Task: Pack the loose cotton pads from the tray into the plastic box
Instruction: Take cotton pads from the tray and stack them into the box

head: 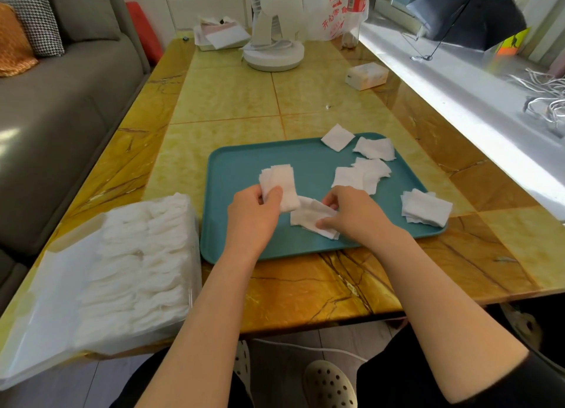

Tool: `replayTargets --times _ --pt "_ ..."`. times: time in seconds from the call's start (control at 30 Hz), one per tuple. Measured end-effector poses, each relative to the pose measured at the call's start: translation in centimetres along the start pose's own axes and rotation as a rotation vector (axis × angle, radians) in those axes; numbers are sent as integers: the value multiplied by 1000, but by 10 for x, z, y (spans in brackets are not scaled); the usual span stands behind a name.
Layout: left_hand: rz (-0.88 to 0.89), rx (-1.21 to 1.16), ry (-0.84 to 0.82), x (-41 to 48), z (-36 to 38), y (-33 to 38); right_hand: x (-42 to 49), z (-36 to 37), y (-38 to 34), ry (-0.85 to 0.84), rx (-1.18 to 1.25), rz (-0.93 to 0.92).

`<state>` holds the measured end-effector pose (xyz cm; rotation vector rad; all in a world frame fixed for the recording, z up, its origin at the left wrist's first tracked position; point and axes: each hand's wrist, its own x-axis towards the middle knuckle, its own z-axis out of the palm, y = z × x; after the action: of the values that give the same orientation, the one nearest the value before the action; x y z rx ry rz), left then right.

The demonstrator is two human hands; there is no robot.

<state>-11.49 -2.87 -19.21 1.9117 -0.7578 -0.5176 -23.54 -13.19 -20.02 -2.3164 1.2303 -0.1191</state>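
On the yellow marbled table [232,96], a teal tray [244,248] lies straight ahead of the person, with both bare hands over its near half. The left hand [253,212] grips a small stack of white cotton pads [282,181], the thumb laid across the front of the stack and the fingers curled behind it, so the pads stand up out of the fist. The right hand [351,212] is just beside it, fingers bent, pinching at a few overlapping pads [308,216] that lie flat on the tray; the lower corner of the held stack touches these. More loose pads are scattered over the right half of the tray: a heap at the near right corner [426,207], a spread of several in the middle [357,175], another small heap further back [376,147], and a single pad [337,137] lying across the far rim. The clear plastic box [137,270] sits to the left of the tray, near the table's front edge, already packed with rows of white pads; whether the pale sheet at its near side is a lid I cannot tell. At the far end of the table stand a white fan [275,50] and a small carton [367,76], well apart from the tray.
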Motion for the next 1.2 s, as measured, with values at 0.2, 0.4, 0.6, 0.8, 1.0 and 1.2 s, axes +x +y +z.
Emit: replayTargets --times 0.2,0.4,0.6,0.8,1.0,1.2 --pt "-7 3 12 2 -2 -2 -2 -1 -1 66 8 -16" --pt "-64 -10 -64 0 -2 -1 1 0 -3 22 -45 -28" --pt "-108 48 -260 -1 7 0 4 4 -2 24 58 -90" --pt "-101 97 -293 -1 8 0 9 -5 -2 455 173 -130" --pt "-71 52 -238 -2 8 -1 -2 -16 -14 217 1006 -50" --pt "-48 -142 -214 -4 9 9 -9 -8 -24 20 1069 -50"
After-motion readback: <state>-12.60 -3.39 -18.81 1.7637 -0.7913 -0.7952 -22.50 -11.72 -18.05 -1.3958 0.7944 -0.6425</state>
